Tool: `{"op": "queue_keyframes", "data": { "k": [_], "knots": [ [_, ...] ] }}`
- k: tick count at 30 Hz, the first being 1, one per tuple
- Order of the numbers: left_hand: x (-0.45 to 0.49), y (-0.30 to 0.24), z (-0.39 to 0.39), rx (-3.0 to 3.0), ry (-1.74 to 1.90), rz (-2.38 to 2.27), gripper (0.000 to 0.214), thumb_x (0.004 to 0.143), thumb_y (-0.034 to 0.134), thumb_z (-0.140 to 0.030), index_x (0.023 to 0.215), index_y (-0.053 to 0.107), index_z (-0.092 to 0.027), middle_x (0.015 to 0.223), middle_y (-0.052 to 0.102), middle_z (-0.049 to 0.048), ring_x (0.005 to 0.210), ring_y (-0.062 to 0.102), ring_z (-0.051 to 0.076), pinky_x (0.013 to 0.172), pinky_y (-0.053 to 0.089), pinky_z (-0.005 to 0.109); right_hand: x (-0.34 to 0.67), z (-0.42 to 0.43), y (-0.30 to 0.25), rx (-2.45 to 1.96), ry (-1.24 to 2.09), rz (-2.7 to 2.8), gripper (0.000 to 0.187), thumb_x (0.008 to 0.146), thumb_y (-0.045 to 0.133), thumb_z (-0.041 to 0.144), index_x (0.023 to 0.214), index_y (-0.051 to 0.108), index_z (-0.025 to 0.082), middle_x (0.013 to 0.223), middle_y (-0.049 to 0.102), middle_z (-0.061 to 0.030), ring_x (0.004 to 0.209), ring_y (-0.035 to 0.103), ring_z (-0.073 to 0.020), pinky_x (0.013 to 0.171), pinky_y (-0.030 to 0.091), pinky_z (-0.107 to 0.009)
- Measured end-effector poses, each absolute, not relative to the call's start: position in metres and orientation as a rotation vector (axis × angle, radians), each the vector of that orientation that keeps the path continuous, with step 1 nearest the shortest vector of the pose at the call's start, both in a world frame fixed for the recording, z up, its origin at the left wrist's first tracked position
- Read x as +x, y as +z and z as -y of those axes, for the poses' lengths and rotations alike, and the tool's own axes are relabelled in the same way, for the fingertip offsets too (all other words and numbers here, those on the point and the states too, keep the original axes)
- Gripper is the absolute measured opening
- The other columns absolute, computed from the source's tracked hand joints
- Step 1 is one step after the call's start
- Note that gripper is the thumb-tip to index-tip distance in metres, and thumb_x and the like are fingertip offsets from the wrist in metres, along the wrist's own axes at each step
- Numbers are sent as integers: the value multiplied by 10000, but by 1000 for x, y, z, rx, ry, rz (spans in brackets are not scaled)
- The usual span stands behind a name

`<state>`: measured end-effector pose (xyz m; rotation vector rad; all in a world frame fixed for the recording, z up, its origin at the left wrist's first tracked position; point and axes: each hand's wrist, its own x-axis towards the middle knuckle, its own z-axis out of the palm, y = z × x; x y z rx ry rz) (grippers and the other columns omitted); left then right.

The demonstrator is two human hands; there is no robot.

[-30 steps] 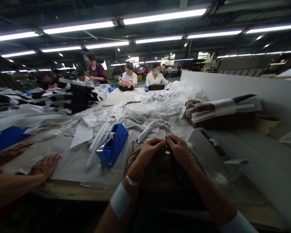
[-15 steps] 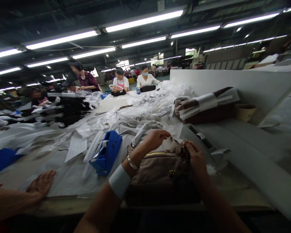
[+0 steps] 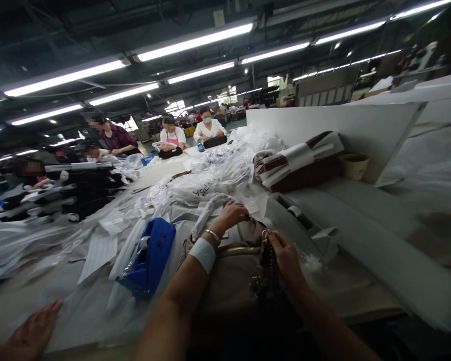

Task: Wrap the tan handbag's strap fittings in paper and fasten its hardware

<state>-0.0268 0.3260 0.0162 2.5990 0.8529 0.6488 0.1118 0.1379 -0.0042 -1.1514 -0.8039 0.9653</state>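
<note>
A brownish-grey fabric bag (image 3: 231, 281) with a yellow-edged zip line stands in front of me at the table's near edge. My left hand (image 3: 231, 214) reaches over its top, fingers closed at the strap end on the far side; exactly what they pinch is partly hidden. At the bag's upper right corner, my right hand (image 3: 285, 255) pinches a dark chain (image 3: 269, 265) by its gold-coloured ring. A dark charm with a yellowish glint (image 3: 256, 285) hangs against the bag's front.
Left of the bag stand a blue tape dispenser (image 3: 150, 260) and another person's hand (image 3: 35, 326) flat on the table. A grey dispenser (image 3: 300, 220) lies to the right. Behind are plastic wrapping (image 3: 214, 185), wrapped brown bags (image 3: 296, 168) and a tape roll (image 3: 355, 165). Several co-workers sit beyond.
My view has turned slightly right, so the surroundings sit further left. Both hands keep their hold at the bag's top, with little movement relative to it.
</note>
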Motion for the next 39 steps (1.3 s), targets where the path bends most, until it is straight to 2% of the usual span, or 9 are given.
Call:
{"op": "queue_keyframes", "data": {
  "k": [3, 6, 9, 14, 20, 29, 35, 39],
  "knots": [
    [-40, 21, -326, 2690, 607, -819, 89, 807, 738, -288, 885, 773, -266, 857, 744, 44, 795, 636, 190, 853, 398, 276, 119, -144, -4, -1181, 955, 818, 346, 822, 618, 561, 789, 639, 218, 638, 597, 16, 563, 520, -169, 530, 423, -274],
    [-49, 27, -322, 2750, 615, -818, 167, 878, 663, -342, 998, 763, -285, 880, 746, 40, 753, 628, 180, 737, 409, 253, 131, -157, 8, -1319, 821, 971, 346, 846, 583, 549, 825, 681, 218, 755, 687, -18, 703, 610, -206, 638, 460, -287],
    [-52, 32, -318, 2798, 634, -833, 201, 916, 615, -352, 1052, 746, -284, 927, 739, 39, 786, 633, 173, 736, 412, 251, 136, -179, 26, -1459, 645, 1152, 337, 873, 531, 517, 832, 694, 225, 818, 725, -28, 784, 644, -222, 709, 453, -292],
    [-51, 33, -314, 2861, 610, -887, 186, 920, 609, -354, 1022, 732, -259, 934, 725, 23, 841, 651, 164, 778, 427, 250, 123, -217, 37, -1658, 358, 1339, 305, 911, 482, 430, 880, 711, 230, 876, 753, -60, 806, 665, -221, 701, 419, -284],
    [-51, 34, -312, 2950, 601, -888, 185, 914, 618, -369, 1004, 718, -241, 941, 721, 31, 875, 663, 177, 773, 424, 259, 115, -235, 30, -1900, 124, 1459, 320, 936, 476, 403, 934, 737, 218, 850, 753, -94, 732, 647, -214, 617, 336, -288],
    [-47, 38, -305, 2978, 682, -857, 161, 924, 607, -335, 956, 710, -216, 934, 713, 26, 896, 653, 186, 769, 399, 282, 108, -229, 35, -1950, -31, 1559, 307, 959, 484, 369, 924, 746, 213, 811, 749, -92, 669, 610, -187, 572, 251, -294],
    [-44, 43, -299, 2988, 696, -887, 123, 908, 599, -267, 913, 707, -210, 904, 708, 26, 885, 645, 182, 768, 400, 284, 108, -227, 32, -1947, -53, 1491, 310, 966, 469, 362, 955, 741, 212, 810, 748, -100, 659, 603, -189, 578, 255, -293],
    [-45, 46, -297, 2989, 659, -912, 130, 901, 588, -257, 877, 706, -206, 899, 707, 34, 875, 645, 180, 766, 403, 284, 112, -228, 27, -1945, -49, 1464, 313, 957, 473, 362, 903, 739, 206, 788, 746, -98, 635, 591, -183, 583, 260, -292]
  ]
}}
